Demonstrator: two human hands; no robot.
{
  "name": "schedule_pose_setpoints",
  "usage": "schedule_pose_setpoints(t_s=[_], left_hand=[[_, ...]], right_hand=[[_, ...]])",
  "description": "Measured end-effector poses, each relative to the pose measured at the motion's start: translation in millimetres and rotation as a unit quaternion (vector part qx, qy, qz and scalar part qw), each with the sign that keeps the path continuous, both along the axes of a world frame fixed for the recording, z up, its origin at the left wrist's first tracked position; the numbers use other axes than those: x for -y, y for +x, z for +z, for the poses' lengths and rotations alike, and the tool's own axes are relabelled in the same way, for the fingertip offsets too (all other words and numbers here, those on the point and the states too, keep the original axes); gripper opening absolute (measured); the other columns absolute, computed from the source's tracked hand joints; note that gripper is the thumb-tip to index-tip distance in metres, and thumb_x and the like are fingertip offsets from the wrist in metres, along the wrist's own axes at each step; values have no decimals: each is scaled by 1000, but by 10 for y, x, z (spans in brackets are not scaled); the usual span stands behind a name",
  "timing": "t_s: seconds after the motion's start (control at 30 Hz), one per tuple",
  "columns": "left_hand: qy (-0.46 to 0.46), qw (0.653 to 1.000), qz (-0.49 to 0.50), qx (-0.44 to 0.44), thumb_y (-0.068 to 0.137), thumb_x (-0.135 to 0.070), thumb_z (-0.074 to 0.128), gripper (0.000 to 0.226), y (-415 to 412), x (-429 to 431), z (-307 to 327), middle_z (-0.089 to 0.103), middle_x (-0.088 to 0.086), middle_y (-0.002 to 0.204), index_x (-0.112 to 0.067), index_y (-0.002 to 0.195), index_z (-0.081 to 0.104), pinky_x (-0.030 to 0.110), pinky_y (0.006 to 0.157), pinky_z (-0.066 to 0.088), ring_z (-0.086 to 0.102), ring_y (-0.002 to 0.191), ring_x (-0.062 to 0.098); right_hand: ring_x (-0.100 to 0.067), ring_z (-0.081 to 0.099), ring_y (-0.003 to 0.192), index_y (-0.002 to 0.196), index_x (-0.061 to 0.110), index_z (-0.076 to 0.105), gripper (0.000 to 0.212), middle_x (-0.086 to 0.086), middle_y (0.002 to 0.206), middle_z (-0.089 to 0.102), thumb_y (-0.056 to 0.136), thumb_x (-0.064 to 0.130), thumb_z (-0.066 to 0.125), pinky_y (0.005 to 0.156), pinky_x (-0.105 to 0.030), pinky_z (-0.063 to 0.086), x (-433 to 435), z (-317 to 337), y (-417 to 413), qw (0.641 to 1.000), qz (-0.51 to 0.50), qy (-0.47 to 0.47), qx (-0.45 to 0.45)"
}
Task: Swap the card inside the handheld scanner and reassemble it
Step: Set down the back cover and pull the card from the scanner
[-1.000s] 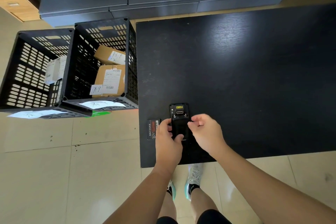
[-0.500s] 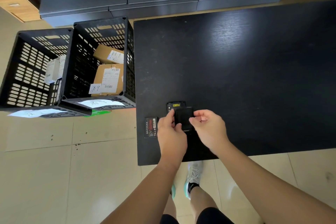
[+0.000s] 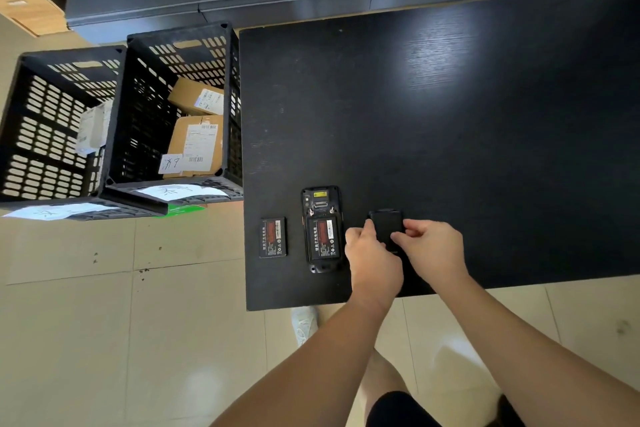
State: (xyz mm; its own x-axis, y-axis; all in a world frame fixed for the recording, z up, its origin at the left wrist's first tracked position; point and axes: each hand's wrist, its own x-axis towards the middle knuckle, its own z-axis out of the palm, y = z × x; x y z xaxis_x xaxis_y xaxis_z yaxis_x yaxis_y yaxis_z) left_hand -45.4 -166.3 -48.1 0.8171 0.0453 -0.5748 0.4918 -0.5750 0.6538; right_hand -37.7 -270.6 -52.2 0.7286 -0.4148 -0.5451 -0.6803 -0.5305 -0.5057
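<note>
Left hand [image 3: 372,253]: nearest the viewer, just right of the scanner, thumb and fingers closed on the left edge of the back cover.
Right hand [image 3: 433,246]: beside the left hand, further right of the scanner, fingers pinched on the cover's right edge.
Back cover [image 3: 386,227]: a flat, matte black rounded rectangle, held between both hands just right of the scanner; whether it rests on the table cannot be told.
Scanner [image 3: 321,229]: lies face down near the table's front edge, back open, a black battery with a red and white label seated in its bay, and a small yellow part at its far end.
Spare battery [image 3: 273,237]: a flat black slab with the same label, just left of the scanner.
Doing this step well: set the cover down flat, clear of the scanner, so the bay stays reachable; the card probably sits under the seated battery.
Table [image 3: 450,114]: black, wood-grained, faintly glossy.
Crates [image 3: 173,107]: two black slotted plastic crates on the floor, left of and beyond the scanner, holding cardboard parcels.
</note>
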Motion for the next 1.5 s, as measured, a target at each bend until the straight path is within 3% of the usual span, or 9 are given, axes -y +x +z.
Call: schedule_pose_setpoints(t_s=[0.3,0.47,0.63,0.73,0.93,1.13,1.2,1.3,1.5], left_hand=[[15,999,-41,0,89,1,49,69,-69,-29,-24,37,8,133,-7,153,26,25,96,44,50,115,25],[21,990,-25,141,92,-13,59,41,-183,-499,142,53,-2,113,-14,133,56,25,91,49,60,96,15],[105,983,-29,147,93,-16,63,38,-181,-1202,5,59,3,115,-11,130,60,22,94,43,59,102,19],[112,980,-95,135,96,-16,59,41,-146,-1340,-73,60,6,120,-7,135,56,14,90,33,57,109,21],[142,962,-195,128,100,-23,52,45,-52,-1427,-166,62,10,117,-7,141,49,29,89,42,57,109,25],[193,920,-311,140,105,-29,39,48,-23,-1487,-193,57,10,121,-3,145,38,28,92,42,54,111,25],[241,878,-375,172,105,-26,41,49,-42,-1509,-203,60,15,116,4,142,40,32,93,46,58,107,28],[307,817,-429,231,97,-24,53,45,-59,-1538,-290,67,17,95,11,126,56,34,75,56,65,84,28],[304,813,-428,251,92,-21,65,45,-65,-1542,-321,66,16,91,11,123,58,34,70,57,64,80,27]], right_hand=[[-19,67,99,121,13,69,39,-6,109,73,85,26,73,83,-24,48,-54,-78,-55,995,58,-65,39],[-1,57,69,107,14,74,25,-3,96,69,84,23,73,68,-1,37,-187,28,-153,980,75,-75,168],[-12,66,79,120,14,69,36,-4,102,68,85,26,73,79,-31,58,-634,-68,-211,958,235,9,162],[-18,66,97,130,15,62,44,-5,116,65,90,32,67,86,-38,56,-715,-159,-189,954,275,-5,122],[-22,64,102,134,14,59,46,-7,118,64,93,36,62,86,-39,55,-688,-155,-136,938,328,-27,108],[-25,61,106,135,10,56,45,-9,117,65,98,36,54,85,-38,54,-651,-171,-153,911,388,-59,125],[-27,65,104,128,6,60,42,-11,112,68,95,32,60,81,-39,58,-664,-207,-205,902,396,-84,153],[-25,72,88,113,3,68,37,-9,94,72,85,26,75,65,-35,62,-689,-272,-267,889,393,-129,199],[-23,71,83,111,1,68,38,-9,89,71,81,23,78,66,-29,60,-742,-284,-323,881,377,-145,245]])
